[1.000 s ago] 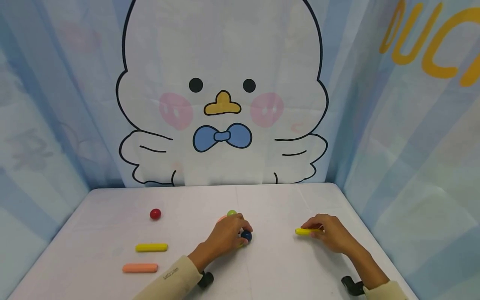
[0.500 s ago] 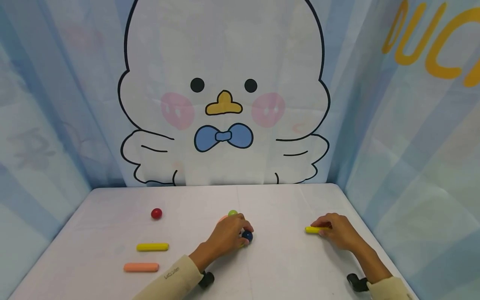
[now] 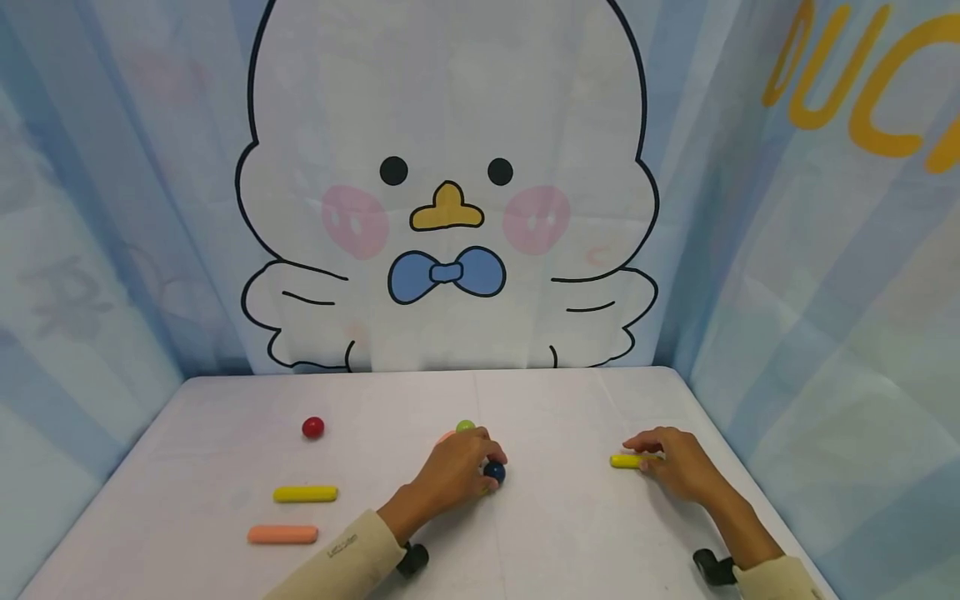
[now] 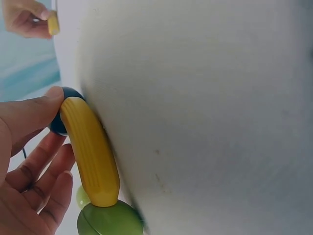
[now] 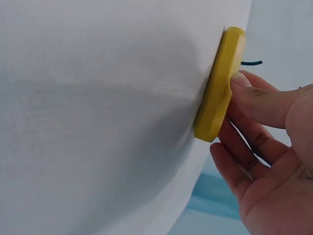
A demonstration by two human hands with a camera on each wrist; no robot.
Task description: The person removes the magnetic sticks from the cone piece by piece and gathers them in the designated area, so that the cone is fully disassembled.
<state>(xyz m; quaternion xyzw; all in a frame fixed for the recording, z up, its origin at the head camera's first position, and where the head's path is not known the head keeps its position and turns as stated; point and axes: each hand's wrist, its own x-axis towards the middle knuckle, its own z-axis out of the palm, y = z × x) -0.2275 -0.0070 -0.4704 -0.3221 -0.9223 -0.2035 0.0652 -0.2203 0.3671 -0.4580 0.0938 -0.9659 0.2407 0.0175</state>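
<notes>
My left hand [image 3: 453, 471] pinches a dark blue ball [image 3: 494, 472] between thumb and fingers. In the left wrist view, a ridged yellow stick [image 4: 93, 152] runs from the blue ball [image 4: 57, 125] to a green ball [image 4: 110, 220]. A light green ball [image 3: 465, 426] and part of an orange stick [image 3: 446, 437] show behind the left hand in the head view. At the right, my right hand [image 3: 678, 467] is by another yellow stick [image 3: 625, 461] on the table. Its thumb is against the stick [image 5: 220, 83]; its fingers are loosely spread, raised off the stick's far side.
On the left of the white table [image 3: 555, 533] lie a red ball [image 3: 312, 427], a yellow stick [image 3: 305, 494] and an orange stick [image 3: 282, 534]. A printed curtain [image 3: 450, 100] stands behind the table's far edge and along both sides.
My right hand has moved slightly right with its yellow stick, and its fingers have since lifted from it. The left hand stays on the blue ball.
</notes>
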